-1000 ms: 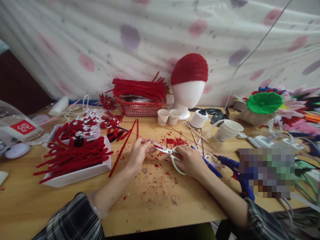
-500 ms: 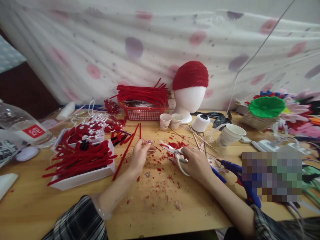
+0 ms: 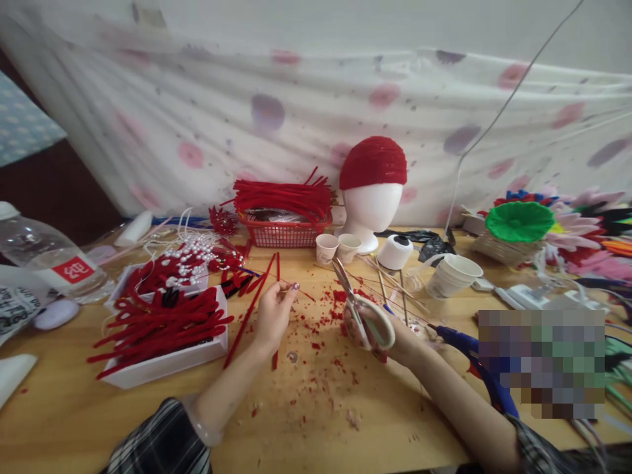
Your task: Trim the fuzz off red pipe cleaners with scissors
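My left hand [image 3: 274, 315] is closed in a pinch on a thin dark-red pipe cleaner [image 3: 306, 296], trimmed nearly bare, its tip pointing right. Two long red pipe cleaners [image 3: 247, 322] lie on the table beside and partly beneath that hand. White-handled scissors [image 3: 363, 315] rest in my right hand [image 3: 388, 339], blades pointing up and away, handle loops facing me. The blades stand apart from the trimmed stem. Red fuzz clippings [image 3: 340, 296] are scattered between and below both hands.
A white box of red pipe cleaners [image 3: 168, 370] stands at left, a red basket [image 3: 281, 236] behind. A foam head [image 3: 370, 204], paper cups [image 3: 454, 280] and a thread cone [image 3: 395, 253] sit at the back. A blue glue gun [image 3: 461, 342] lies right of my right hand.
The scissors have swung in my right hand from pointing left at the stem to pointing upward, handles turned toward me. My left hand stays nearly in place, still pinching the stem.
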The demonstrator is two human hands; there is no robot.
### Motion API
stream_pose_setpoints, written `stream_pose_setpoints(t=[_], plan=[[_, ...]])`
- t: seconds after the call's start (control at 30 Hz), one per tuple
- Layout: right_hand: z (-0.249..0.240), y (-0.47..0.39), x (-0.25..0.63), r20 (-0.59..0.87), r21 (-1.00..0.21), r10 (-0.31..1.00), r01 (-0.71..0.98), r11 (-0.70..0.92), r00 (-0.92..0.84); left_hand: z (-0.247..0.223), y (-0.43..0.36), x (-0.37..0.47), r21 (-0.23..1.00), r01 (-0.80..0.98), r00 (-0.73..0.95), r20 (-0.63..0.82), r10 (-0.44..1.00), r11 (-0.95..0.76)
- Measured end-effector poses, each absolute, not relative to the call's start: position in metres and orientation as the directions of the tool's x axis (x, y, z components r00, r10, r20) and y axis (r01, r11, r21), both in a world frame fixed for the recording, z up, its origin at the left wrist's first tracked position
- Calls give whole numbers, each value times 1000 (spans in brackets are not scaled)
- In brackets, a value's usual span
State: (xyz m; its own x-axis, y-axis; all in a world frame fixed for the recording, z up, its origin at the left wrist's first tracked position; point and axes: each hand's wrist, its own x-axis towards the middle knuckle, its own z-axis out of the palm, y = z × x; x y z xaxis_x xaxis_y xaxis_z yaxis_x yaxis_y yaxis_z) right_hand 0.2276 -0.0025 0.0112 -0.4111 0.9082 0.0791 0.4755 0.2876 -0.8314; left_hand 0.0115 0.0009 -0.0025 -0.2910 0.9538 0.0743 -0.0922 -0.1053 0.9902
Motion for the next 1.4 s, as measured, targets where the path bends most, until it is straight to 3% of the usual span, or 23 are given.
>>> stream_pose_setpoints(t=[0.13,0.23,0.33,0.5,0.73,0.93,1.07,1.17,1.33,1.4], plan=[[22,1,228,31,-924,896,328,194,-443,-1,1,11,993,-50,-289,90,953,-109],[29,1,229,-125,-992,878,91,-93,-461,0,0,11,993,-39,-284,94,954,-110],[30,0,227,-276,-909,816,-137,-393,-508,-1,-1,12,993,-35,-299,97,949,-113],[23,0,221,-291,-761,797,-377,-528,-529,-1,0,12,992,-23,-341,106,934,-121],[18,-2,221,-177,-659,752,-490,-570,-635,2,-3,12,989,-28,-376,121,918,-142],[20,1,221,-193,-614,755,-523,-591,-626,0,-2,14,985,-95,-368,101,924,-146],[30,4,228,-205,-674,792,-504,-540,-575,2,-2,13,974,-140,-351,119,929,-178],[37,2,233,-178,-785,866,-464,-411,-467,11,-3,16,963,-180,-315,138,939,-202],[35,-5,231,-122,-939,962,-286,-193,-246,30,-10,35,966,-153,-168,183,969,-209],[32,-7,229,-65,-989,977,-116,-90,-205,30,-12,43,968,-150,-150,178,973,-200]])
